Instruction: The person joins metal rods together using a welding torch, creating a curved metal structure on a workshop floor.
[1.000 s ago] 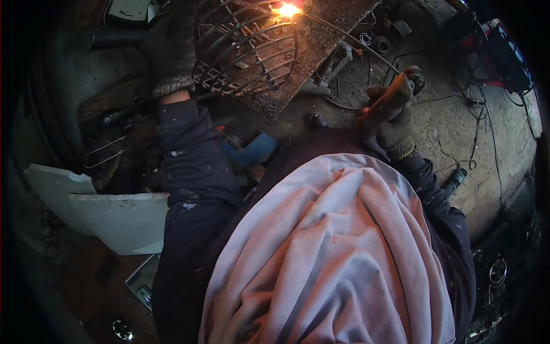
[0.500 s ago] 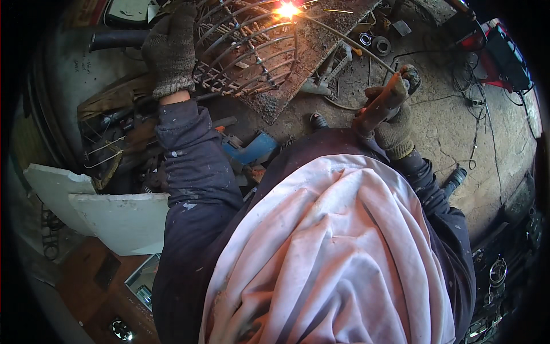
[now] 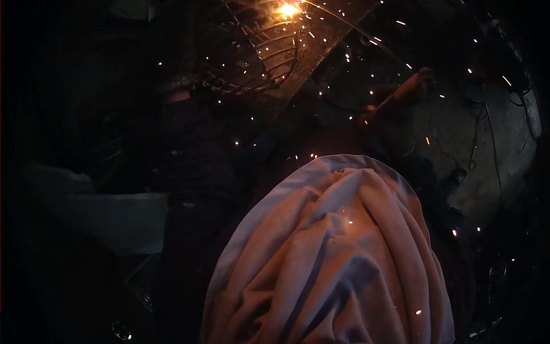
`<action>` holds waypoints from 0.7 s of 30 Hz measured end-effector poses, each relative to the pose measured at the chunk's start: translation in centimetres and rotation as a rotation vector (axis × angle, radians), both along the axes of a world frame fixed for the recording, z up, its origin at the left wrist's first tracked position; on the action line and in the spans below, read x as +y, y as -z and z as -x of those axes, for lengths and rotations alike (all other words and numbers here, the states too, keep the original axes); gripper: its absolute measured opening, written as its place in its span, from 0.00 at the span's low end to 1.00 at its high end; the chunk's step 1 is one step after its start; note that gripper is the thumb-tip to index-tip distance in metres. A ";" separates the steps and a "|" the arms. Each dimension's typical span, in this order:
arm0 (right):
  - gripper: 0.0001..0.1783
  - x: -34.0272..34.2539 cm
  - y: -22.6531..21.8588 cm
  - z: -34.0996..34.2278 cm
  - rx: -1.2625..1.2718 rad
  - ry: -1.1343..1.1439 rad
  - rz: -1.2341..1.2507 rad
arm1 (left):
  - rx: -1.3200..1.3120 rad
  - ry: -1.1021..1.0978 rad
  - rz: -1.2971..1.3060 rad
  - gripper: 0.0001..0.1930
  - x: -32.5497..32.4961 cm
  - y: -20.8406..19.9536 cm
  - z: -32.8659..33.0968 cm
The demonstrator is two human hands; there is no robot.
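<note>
The view is very dark apart from a bright welding arc at the top. It lights a curved wire-and-bar metal frame, like an open basket. A thin welding rod runs from the arc to the brownish electrode holder. My right hand, mostly lost in shadow, is closed round this holder. My left hand is a dim gloved shape beside the frame's left edge. Darkness hides its fingers and whatever they touch.
Sparks fly across much of the view. The frame lies on a metal plate. Pale cloth covers my front. Pale boards stand at the left, and cables trail over the floor at the right.
The scene has darkened sharply and many sparks now scatter outward. The holder's end has shifted slightly right, while the arc stays at the frame's top edge. My left arm looks unmoved.
</note>
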State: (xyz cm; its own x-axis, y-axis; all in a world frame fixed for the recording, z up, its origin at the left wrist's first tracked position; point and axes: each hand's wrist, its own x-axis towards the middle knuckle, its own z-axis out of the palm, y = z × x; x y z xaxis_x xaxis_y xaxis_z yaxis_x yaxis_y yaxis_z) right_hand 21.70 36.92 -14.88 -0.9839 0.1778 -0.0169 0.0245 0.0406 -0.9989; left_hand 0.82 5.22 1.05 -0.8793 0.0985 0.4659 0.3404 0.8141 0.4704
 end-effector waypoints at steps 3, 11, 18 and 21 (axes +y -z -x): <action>0.17 0.2 -2.0 0.6 -0.013 0.002 -0.084 | 0.027 0.005 0.034 0.19 -0.1 0.2 0.0; 0.19 0.8 0.5 -0.1 0.011 0.022 -0.008 | 0.184 0.082 0.208 0.19 -1.1 0.5 1.9; 0.20 1.1 0.6 -0.4 0.019 0.022 -0.032 | -0.096 -0.069 -0.140 0.17 0.7 -0.3 0.7; 0.20 1.2 0.2 -0.2 0.042 -0.028 0.035 | -0.097 -0.075 -0.157 0.17 0.8 -0.4 0.6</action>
State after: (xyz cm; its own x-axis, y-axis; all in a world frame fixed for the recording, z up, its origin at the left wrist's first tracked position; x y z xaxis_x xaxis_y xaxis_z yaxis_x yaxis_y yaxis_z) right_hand 21.92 38.13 -15.10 -0.9884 0.1506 0.0188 -0.0182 0.0053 -0.9998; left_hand 0.21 5.99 1.42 -0.9230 -0.0363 0.3832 0.2283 0.7499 0.6209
